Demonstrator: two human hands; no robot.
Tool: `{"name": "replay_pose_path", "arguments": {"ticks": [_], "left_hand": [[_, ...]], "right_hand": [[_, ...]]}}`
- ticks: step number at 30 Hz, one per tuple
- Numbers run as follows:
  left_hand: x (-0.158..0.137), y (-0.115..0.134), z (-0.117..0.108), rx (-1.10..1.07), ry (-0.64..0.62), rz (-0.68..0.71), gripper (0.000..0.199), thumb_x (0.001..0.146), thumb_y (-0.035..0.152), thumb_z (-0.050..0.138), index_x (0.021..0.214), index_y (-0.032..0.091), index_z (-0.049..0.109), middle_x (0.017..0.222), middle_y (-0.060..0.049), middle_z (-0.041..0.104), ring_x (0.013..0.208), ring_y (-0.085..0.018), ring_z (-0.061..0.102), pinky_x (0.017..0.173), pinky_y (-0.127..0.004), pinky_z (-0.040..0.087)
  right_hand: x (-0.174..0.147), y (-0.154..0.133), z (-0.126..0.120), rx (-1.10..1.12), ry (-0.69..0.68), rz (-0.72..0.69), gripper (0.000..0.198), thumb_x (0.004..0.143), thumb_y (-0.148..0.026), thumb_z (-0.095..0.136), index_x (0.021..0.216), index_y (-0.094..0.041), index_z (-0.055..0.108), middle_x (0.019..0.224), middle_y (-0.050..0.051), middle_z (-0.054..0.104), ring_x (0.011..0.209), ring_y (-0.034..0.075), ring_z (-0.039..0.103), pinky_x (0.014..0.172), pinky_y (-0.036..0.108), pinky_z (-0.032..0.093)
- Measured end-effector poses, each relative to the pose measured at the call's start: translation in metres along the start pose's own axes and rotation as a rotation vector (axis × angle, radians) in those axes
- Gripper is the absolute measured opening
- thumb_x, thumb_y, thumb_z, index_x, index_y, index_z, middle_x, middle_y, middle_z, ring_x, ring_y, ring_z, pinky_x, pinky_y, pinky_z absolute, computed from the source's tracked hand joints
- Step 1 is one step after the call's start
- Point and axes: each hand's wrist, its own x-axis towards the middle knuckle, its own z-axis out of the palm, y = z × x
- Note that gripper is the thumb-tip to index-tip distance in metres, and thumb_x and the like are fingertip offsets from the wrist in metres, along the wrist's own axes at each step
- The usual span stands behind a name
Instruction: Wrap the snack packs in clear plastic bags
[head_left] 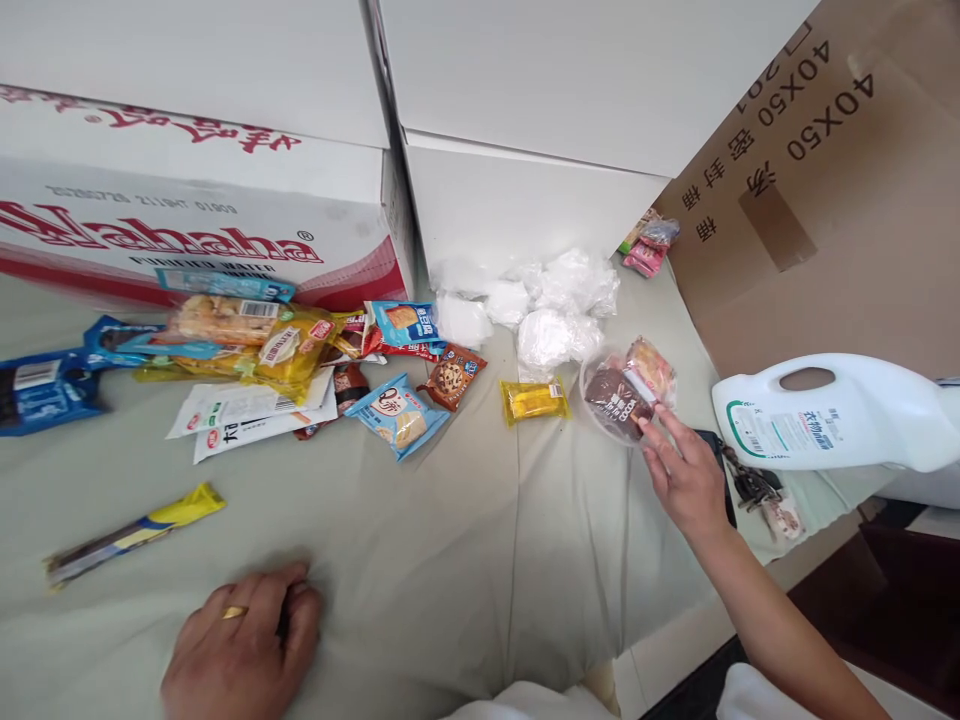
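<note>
My right hand [686, 475] is at the near right edge of a clear plastic bowl [592, 420], fingers over its rim and against the contents. In the bowl lie a dark brown cocoa packet [611, 395] and a clear-wrapped snack [651, 370] with a pinkish label. My left hand [244, 640], with a gold ring, rests curled on the cloth; its fingertips are hidden. A long yellow-and-dark snack stick [135, 535] lies beyond it. Left of the bowl is a small yellow packet [535, 400].
Behind are crumpled clear plastic bags [559, 310], a water carton [225, 220] and a brown cardboard box [810, 200]. Snacks, including a blue packet [397, 415] and a yellow bag [289, 350], are piled at left. At right lie a white detergent bottle [832, 415] and keys [750, 485].
</note>
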Motion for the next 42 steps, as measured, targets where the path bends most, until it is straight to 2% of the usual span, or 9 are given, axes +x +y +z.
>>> {"name": "replay_pose_path", "arguments": {"ticks": [5, 11, 17, 22, 27, 31, 35, 40, 42], "left_hand": [[-0.001, 0.000, -0.001, -0.011, -0.006, -0.006, 0.007, 0.092, 0.018, 0.050, 0.089, 0.022, 0.055, 0.076, -0.007, 0.066, 0.070, -0.027, 0.058, 0.071, -0.039, 0.043], [-0.001, -0.001, -0.001, 0.003, -0.014, 0.001, 0.007, 0.092, 0.018, 0.049, 0.089, 0.022, 0.054, 0.076, -0.007, 0.066, 0.070, -0.027, 0.058, 0.071, -0.039, 0.043], [0.002, 0.000, 0.000, 0.014, 0.003, 0.018, 0.008, 0.092, 0.018, 0.049, 0.088, 0.021, 0.055, 0.074, -0.007, 0.064, 0.069, -0.026, 0.057, 0.069, -0.039, 0.043], [0.001, 0.001, -0.001, 0.018, -0.006, 0.008, 0.008, 0.093, 0.018, 0.050, 0.088, 0.021, 0.056, 0.075, -0.006, 0.065, 0.070, -0.026, 0.058, 0.071, -0.039, 0.044], [0.000, 0.000, -0.001, 0.027, -0.006, 0.003, 0.008, 0.092, 0.017, 0.051, 0.089, 0.020, 0.056, 0.074, -0.006, 0.065, 0.070, -0.026, 0.058, 0.071, -0.039, 0.044], [0.000, 0.001, -0.001, 0.012, -0.016, -0.005, 0.008, 0.092, 0.016, 0.051, 0.089, 0.019, 0.058, 0.074, -0.005, 0.065, 0.070, -0.025, 0.059, 0.072, -0.038, 0.045], [-0.002, 0.001, 0.000, -0.048, -0.016, -0.067, 0.010, 0.092, 0.017, 0.052, 0.086, 0.020, 0.059, 0.075, -0.004, 0.067, 0.071, -0.024, 0.061, 0.072, -0.037, 0.046], [-0.009, -0.004, -0.007, -0.408, 0.012, -0.342, 0.013, 0.092, 0.024, 0.054, 0.091, 0.022, 0.066, 0.083, -0.002, 0.072, 0.077, -0.019, 0.067, 0.074, -0.031, 0.051], [-0.006, -0.007, -0.013, -0.565, 0.065, -0.530, 0.017, 0.091, 0.023, 0.052, 0.094, 0.022, 0.068, 0.087, -0.002, 0.073, 0.079, -0.018, 0.068, 0.074, -0.029, 0.052]], "right_hand": [[0.030, 0.035, 0.013, -0.077, 0.000, 0.152, 0.049, 0.099, -0.027, 0.051, 0.147, -0.032, 0.057, 0.154, 0.009, 0.053, 0.128, 0.033, 0.062, 0.102, 0.053, 0.055], [0.091, 0.091, 0.039, -0.064, 0.014, 0.325, 0.050, 0.097, -0.029, 0.043, 0.144, -0.033, 0.060, 0.153, 0.004, 0.053, 0.132, 0.034, 0.057, 0.106, 0.056, 0.049], [0.150, 0.148, 0.058, -0.012, 0.033, 0.378, 0.052, 0.094, -0.026, 0.045, 0.143, -0.023, 0.061, 0.153, 0.010, 0.052, 0.135, 0.036, 0.051, 0.110, 0.056, 0.043], [0.189, 0.169, 0.074, 0.046, 0.041, 0.398, 0.052, 0.094, -0.023, 0.048, 0.145, -0.020, 0.059, 0.155, 0.013, 0.049, 0.138, 0.035, 0.049, 0.113, 0.053, 0.041], [0.209, 0.143, 0.066, 0.039, 0.002, 0.477, 0.049, 0.093, -0.027, 0.053, 0.141, -0.022, 0.062, 0.154, 0.014, 0.049, 0.134, 0.036, 0.044, 0.110, 0.056, 0.038], [0.220, 0.099, 0.055, 0.000, 0.191, 0.402, 0.041, 0.093, -0.027, 0.054, 0.130, -0.018, 0.069, 0.151, 0.015, 0.050, 0.138, 0.037, 0.032, 0.111, 0.057, 0.034], [0.233, 0.060, 0.070, 0.199, 0.190, 0.227, 0.040, 0.093, -0.026, 0.050, 0.129, -0.019, 0.067, 0.132, 0.014, 0.064, 0.123, 0.030, 0.054, 0.106, 0.049, 0.046], [0.234, 0.012, 0.076, 0.337, 0.410, 0.230, 0.034, 0.097, -0.034, 0.046, 0.109, -0.017, 0.073, 0.111, 0.014, 0.071, 0.103, 0.027, 0.065, 0.087, 0.041, 0.054], [0.232, -0.014, 0.068, 0.395, 0.363, 0.152, 0.033, 0.099, -0.035, 0.047, 0.108, -0.019, 0.074, 0.098, 0.009, 0.074, 0.092, 0.024, 0.068, 0.085, 0.037, 0.053]]}}
